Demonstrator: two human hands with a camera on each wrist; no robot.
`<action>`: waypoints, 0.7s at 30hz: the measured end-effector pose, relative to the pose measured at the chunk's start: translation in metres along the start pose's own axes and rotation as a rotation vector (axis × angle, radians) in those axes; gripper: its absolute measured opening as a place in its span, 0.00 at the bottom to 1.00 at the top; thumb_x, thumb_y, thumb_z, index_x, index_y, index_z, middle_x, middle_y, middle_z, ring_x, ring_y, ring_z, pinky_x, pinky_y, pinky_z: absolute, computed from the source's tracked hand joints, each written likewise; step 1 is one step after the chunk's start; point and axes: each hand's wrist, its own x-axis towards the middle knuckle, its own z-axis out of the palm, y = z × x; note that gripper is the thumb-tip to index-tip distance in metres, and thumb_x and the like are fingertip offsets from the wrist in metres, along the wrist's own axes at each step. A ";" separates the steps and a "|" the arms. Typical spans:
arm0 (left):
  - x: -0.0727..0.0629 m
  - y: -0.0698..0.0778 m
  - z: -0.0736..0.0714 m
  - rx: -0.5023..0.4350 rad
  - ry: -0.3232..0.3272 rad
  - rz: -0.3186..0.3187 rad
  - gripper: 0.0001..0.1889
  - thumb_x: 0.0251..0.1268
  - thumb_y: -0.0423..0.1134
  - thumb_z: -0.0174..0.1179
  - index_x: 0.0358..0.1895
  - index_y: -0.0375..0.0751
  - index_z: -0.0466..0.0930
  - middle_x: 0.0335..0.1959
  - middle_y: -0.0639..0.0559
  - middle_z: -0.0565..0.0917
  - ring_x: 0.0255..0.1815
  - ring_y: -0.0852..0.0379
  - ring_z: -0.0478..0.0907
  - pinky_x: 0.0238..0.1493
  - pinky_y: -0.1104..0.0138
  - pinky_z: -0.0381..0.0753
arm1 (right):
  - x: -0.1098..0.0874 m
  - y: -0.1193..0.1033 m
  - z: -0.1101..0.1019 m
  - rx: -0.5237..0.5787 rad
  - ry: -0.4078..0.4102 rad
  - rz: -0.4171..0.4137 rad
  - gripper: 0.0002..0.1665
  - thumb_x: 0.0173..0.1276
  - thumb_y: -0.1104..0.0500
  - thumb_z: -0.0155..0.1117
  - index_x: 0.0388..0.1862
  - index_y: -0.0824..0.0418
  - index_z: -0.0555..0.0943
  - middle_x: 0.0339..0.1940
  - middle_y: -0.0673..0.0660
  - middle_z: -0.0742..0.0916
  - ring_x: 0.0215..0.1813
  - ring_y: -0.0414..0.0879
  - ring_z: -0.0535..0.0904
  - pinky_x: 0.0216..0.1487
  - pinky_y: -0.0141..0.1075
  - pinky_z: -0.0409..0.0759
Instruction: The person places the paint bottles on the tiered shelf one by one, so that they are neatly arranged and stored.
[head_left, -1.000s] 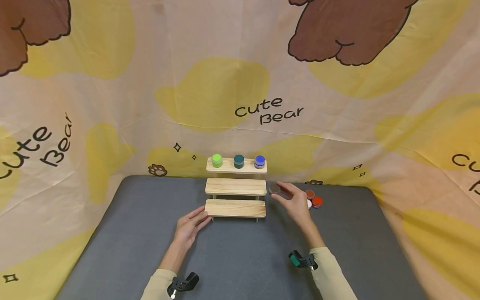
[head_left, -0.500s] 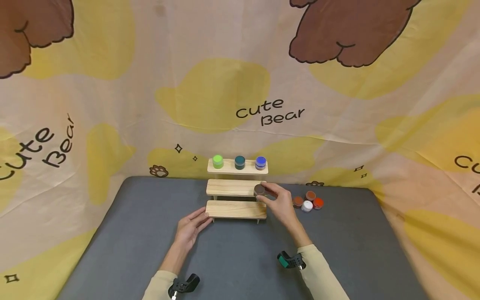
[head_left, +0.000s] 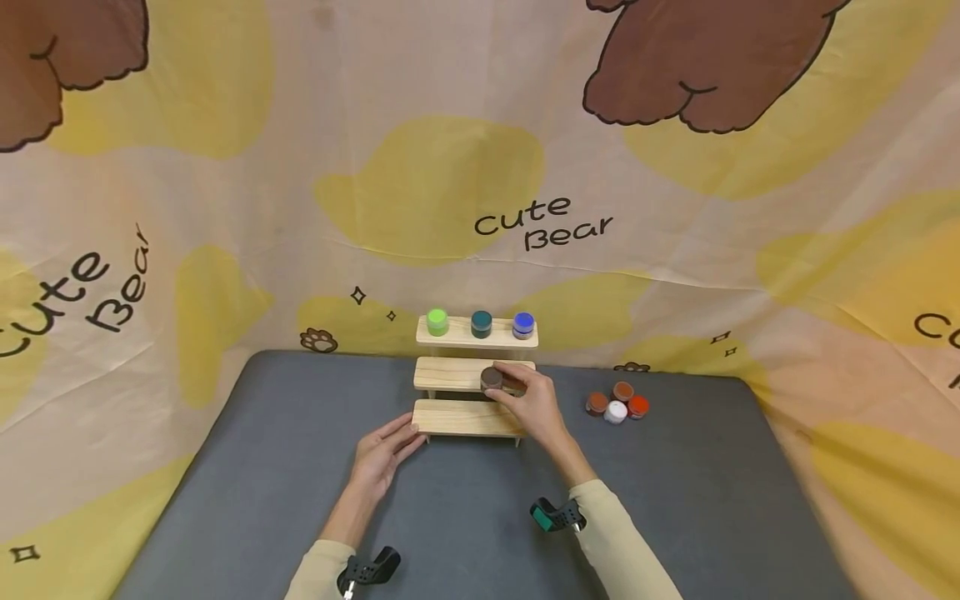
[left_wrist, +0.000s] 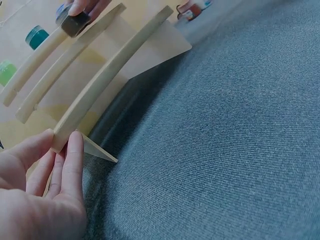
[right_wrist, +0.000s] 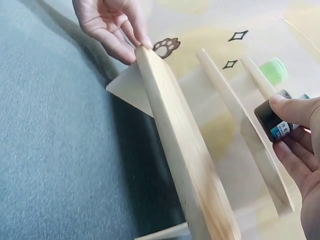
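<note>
1. A green jar (head_left: 437, 321), a teal jar (head_left: 481, 323) and a blue jar (head_left: 522, 325) stand in a row just above the frame's middle.
2. Four small jars cluster at middle right on the grey counter (head_left: 712, 500): a brown jar (head_left: 597, 403), a reddish-brown jar (head_left: 622, 390), a white jar (head_left: 616, 412) and a red jar (head_left: 638, 406), close together.
3. A cloth backdrop (head_left: 225, 167) printed with "Cute Bear", yellow patches and brown bear shapes fills the upper half.
</note>
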 end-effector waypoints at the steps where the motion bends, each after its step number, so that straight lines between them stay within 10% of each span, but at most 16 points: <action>1: 0.000 0.000 0.000 0.001 -0.002 -0.001 0.25 0.64 0.22 0.60 0.64 0.21 0.69 0.63 0.28 0.72 0.45 0.53 0.85 0.57 0.60 0.85 | 0.001 -0.001 0.002 0.000 -0.001 0.001 0.27 0.58 0.62 0.76 0.57 0.65 0.82 0.52 0.59 0.86 0.49 0.49 0.85 0.50 0.36 0.89; 21: -0.001 0.002 0.000 0.008 -0.010 -0.004 0.24 0.65 0.22 0.59 0.65 0.21 0.68 0.63 0.29 0.72 0.46 0.52 0.84 0.57 0.60 0.85 | 0.028 -0.019 0.035 0.046 -0.126 -0.009 0.27 0.59 0.62 0.75 0.58 0.67 0.81 0.53 0.60 0.85 0.53 0.51 0.83 0.54 0.31 0.86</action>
